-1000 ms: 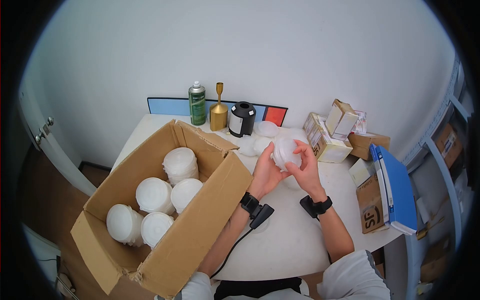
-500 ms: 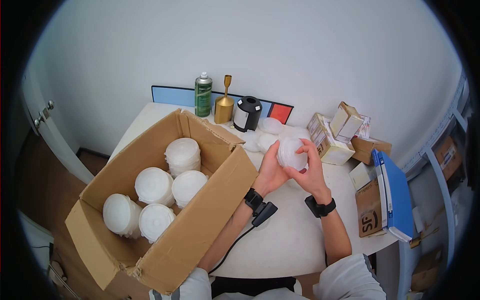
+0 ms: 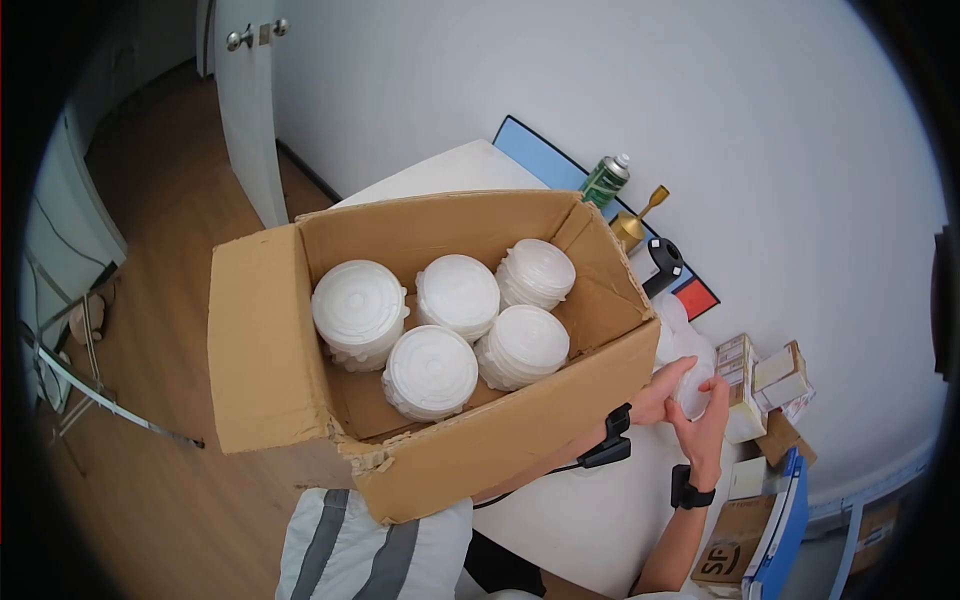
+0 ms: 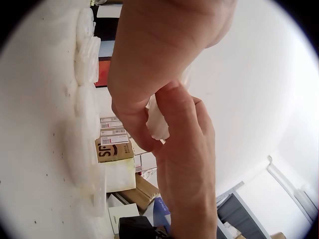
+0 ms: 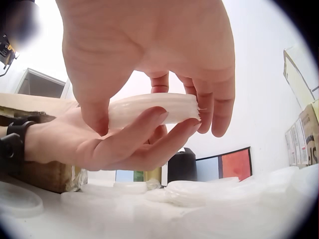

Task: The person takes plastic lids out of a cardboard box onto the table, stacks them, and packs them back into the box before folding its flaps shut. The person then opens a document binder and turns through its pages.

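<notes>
Just right of a cardboard box, both hands hold a short stack of translucent white plastic lids (image 5: 152, 107). My left hand (image 3: 660, 392) lies under the stack, its fingers curled up around the edge. From above, my right hand (image 5: 154, 45) grips the rim between its thumb and fingers. The stack sits nearly level in the right wrist view; fingers hide most of it in the left wrist view. More loose lids (image 5: 199, 191) are spread on the white table below. Inside the open cardboard box (image 3: 520, 440) stand several stacks of round white lids (image 3: 430, 370).
Behind the box are a green spray can (image 3: 605, 182), a gold candle holder (image 3: 628, 232) and a black cylinder (image 3: 660, 262). Small cartons (image 3: 780, 375), an SF carton (image 3: 728, 540) and a blue binder (image 3: 785, 535) stand at the right. A door (image 3: 248, 120) is at the left.
The head view has swung left, so the box now sits mid-frame and the hands appear further right. Both hands keep holding the lid stack.
</notes>
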Tool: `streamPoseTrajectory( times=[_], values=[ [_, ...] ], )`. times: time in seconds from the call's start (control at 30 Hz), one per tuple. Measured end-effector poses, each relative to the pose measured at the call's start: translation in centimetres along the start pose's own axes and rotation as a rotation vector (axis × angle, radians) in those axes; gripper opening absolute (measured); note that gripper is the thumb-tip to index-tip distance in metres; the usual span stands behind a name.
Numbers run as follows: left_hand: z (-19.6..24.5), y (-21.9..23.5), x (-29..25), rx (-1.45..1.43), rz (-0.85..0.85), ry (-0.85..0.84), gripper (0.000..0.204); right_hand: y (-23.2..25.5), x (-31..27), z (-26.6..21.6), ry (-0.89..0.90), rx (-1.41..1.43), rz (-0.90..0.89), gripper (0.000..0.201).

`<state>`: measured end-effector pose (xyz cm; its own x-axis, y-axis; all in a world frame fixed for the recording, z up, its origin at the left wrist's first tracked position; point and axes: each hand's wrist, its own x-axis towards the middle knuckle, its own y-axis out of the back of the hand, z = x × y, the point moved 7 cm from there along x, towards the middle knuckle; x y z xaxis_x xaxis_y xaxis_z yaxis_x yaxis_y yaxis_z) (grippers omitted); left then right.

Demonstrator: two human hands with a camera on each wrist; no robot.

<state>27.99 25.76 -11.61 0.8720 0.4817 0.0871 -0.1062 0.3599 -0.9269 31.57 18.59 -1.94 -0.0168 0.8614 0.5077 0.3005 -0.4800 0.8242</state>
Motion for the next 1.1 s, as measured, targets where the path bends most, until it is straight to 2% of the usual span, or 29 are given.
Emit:
streamPoseTrajectory(
  times=[0.03,0.1,0.17,0.23,0.3,0.37,0.43,0.5,0.53,0.57,0.67,0.8,0.87,0.9,0.97,1.1],
  values=[
    [0.0,0.1,0.1,-0.022,-0.006,0.042,0.067,0.4,0.5,0.1,-0.052,-0.046,0.009,0.05],
    [0.7,-1.0,-1.1,-0.043,0.008,0.045,0.062,3.1,1.9,-1.0,-0.066,-0.054,0.178,0.047],
    [0.6,-0.5,-2.3,-0.067,0.03,0.087,0.058,6.1,4.4,-5.7,-0.039,0.177,0.343,0.055],
    [0.7,0.3,-2.9,-0.05,0.069,0.063,0.056,6.5,7.5,-14.2,0.11,0.43,0.267,0.056],
    [1.3,1.1,-3.7,-0.019,0.107,0.037,0.054,4.2,10.1,-23.1,0.254,0.558,-0.055,0.06],
    [2.3,2.0,-4.7,0.016,0.148,0.002,0.053,0.5,12.4,-28.6,0.366,0.429,-0.334,0.065],
    [3.9,2.8,-5.9,0.052,0.187,-0.044,0.051,-3.7,13.7,-32.3,0.543,0.239,-0.45,0.068],
    [5.8,3.4,-6.8,0.09,0.227,-0.097,0.05,-8.4,13.8,-33.6,0.701,0.141,-0.605,0.069],
    [6.5,3.5,-7.2,0.106,0.245,-0.122,0.049,-10.8,13.7,-33.1,0.636,0.102,-0.811,0.069],
    [7.1,3.7,-7.4,0.117,0.26,-0.144,0.048,-11.6,13.7,-33.3,0.642,0.099,-0.814,0.069],
    [8.5,4.4,-8.1,0.137,0.305,-0.197,0.046,-13.8,12.6,-33.3,0.683,-0.089,-1.015,0.072],
    [9.9,5.5,-9.1,0.171,0.364,-0.256,0.043,-14.4,12.5,-32.9,0.59,-0.205,-1.038,0.069],
    [10.8,6.0,-9.7,0.196,0.394,-0.286,0.041,-14.6,12.8,-32.9,0.709,-0.132,-0.91,0.068],
    [11.3,6.3,-10.0,0.207,0.411,-0.302,0.04,-14.6,12.8,-33.1,0.712,-0.133,-0.911,0.068],
    [12.3,6.8,-10.8,0.229,0.445,-0.335,0.039,-14.1,12.8,-33.9,0.793,-0.24,-0.823,0.067],
    [14.2,7.8,-12.2,0.283,0.509,-0.395,0.036,-13.6,12.8,-34.9,0.789,-0.161,-0.816,0.066]
  ],
)
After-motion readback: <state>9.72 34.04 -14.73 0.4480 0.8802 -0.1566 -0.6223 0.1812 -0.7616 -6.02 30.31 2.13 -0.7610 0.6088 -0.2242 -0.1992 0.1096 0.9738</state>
